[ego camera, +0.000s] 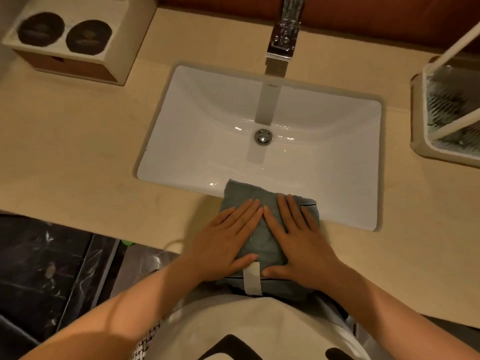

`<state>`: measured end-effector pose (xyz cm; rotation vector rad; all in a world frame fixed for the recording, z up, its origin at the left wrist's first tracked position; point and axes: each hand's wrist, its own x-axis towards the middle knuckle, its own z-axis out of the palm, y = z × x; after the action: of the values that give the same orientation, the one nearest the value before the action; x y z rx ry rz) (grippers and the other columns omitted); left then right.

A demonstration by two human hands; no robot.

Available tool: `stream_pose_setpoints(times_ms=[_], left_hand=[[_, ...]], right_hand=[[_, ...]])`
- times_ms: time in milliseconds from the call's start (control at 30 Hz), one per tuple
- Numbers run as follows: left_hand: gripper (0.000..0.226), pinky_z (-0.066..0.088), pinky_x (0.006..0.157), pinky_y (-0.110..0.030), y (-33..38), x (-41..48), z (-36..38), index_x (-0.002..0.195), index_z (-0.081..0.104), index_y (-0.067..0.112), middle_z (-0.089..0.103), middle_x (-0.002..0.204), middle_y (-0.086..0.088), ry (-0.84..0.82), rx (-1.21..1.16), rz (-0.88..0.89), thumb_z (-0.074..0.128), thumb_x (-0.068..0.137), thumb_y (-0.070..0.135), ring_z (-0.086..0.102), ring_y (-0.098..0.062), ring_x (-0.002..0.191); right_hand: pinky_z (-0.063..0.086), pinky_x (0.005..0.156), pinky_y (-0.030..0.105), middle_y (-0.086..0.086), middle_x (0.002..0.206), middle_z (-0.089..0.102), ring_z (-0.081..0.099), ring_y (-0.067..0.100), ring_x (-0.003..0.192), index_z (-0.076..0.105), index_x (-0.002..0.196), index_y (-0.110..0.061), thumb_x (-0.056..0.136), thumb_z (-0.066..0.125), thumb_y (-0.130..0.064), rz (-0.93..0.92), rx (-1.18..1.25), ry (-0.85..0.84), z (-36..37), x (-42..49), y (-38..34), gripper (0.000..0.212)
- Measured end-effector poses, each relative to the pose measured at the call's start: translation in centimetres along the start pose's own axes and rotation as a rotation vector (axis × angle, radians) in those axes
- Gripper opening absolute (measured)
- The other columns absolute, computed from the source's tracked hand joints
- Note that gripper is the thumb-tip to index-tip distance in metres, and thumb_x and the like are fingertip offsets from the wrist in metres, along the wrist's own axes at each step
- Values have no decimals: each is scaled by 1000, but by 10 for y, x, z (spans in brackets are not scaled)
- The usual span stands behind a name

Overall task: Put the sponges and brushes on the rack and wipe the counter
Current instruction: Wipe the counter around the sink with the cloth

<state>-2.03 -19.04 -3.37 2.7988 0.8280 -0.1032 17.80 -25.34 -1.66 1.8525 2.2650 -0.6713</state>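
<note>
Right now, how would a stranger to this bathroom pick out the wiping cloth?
Start at the white sink in the beige counter. On the counter along its near edge lies a folded grey-blue cloth, its far end over the basin rim. Unlike anything nearby, it is soft fabric with a white tag at its near end.

Landmark: sink (pixel 259 105), set into the beige counter (pixel 78 152).
- A folded grey-blue cloth (pixel 240 194) lies on the counter strip at the sink's near edge, with its far corner over the basin rim.
- The left hand (pixel 226 242) and right hand (pixel 298 240) lie flat on the cloth side by side, fingers straight, index fingertips almost meeting.
- A white tag (pixel 252 279) sits at the cloth's near end.
- The faucet (pixel 283 35) stands behind the sink.
- A white-framed rack (pixel 453 123) stands right of the sink. It holds bristly items, too blurred to identify.
- A box (pixel 124 48) with two dark round tops sits far left, behind the sink.
</note>
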Motion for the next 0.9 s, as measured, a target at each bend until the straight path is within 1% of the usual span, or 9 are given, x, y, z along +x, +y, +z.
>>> stream_pose_setpoints(times_ms=[100,267,400,533,600,700,767,833,900], left_hand=[[78,5,116,-32,-31,-23,-4,150,6,9,8,157,-9,-34,-10,-37,23,93,59,2,-16,145],[77,4,117,-29,-79,-57,-15,149,4,8,9,156,-10,-62,2,-81,21,94,59,3,-16,145],[77,-2,116,-25,-113,-82,-23,149,4,9,9,156,-9,-80,32,-143,21,94,60,-9,-10,145],[72,9,113,-31,-128,-102,-31,148,15,11,18,153,-8,-52,45,-294,14,94,59,10,-12,142],[74,10,113,-31,-128,-111,-33,147,17,10,15,153,-5,6,-16,-460,9,93,59,6,-12,142],[75,8,116,-31,-122,-123,-32,145,6,10,2,152,1,60,-154,-695,9,90,60,-4,-9,142],[67,12,114,-32,-117,-127,-31,141,14,4,14,151,-7,64,-112,-737,7,95,52,7,-15,142],[63,19,110,-37,-119,-130,-29,138,24,-1,33,146,-16,53,-111,-745,3,98,43,23,-23,140],[64,15,111,-35,-125,-139,-24,137,20,-5,30,147,-17,74,-177,-782,2,99,43,19,-22,141]], right_hand=[[10,109,48,22,155,3,-3,33,142,-4,149,-19,61,30,-85,-15,-9,0,0,27,-29,115],[2,109,49,18,153,-7,-6,35,141,-6,148,-23,62,30,-83,-105,8,-8,-6,67,-74,111],[-13,109,44,12,145,-31,-30,30,134,-22,143,-23,70,50,-75,-181,44,-30,-14,96,-107,114],[-13,113,44,10,140,-40,-31,29,137,-29,139,-21,73,50,-73,-197,39,-50,-18,120,-136,115],[-12,114,45,10,139,-41,-31,29,138,-26,142,-22,74,49,-73,-194,44,-56,-19,129,-147,114],[-15,113,44,10,139,-41,-35,28,133,-21,145,-21,75,48,-73,-220,41,-39,-22,140,-160,112],[-18,110,42,11,142,-35,-33,28,133,-13,147,-19,73,50,-73,-261,48,-19,-21,151,-172,111],[-14,109,43,14,148,-21,-22,30,136,0,149,-16,70,52,-73,-292,22,28,-20,162,-185,110],[-14,110,42,13,147,-24,-24,28,136,-2,149,-17,72,49,-74,-326,-2,23,-24,174,-199,109]])
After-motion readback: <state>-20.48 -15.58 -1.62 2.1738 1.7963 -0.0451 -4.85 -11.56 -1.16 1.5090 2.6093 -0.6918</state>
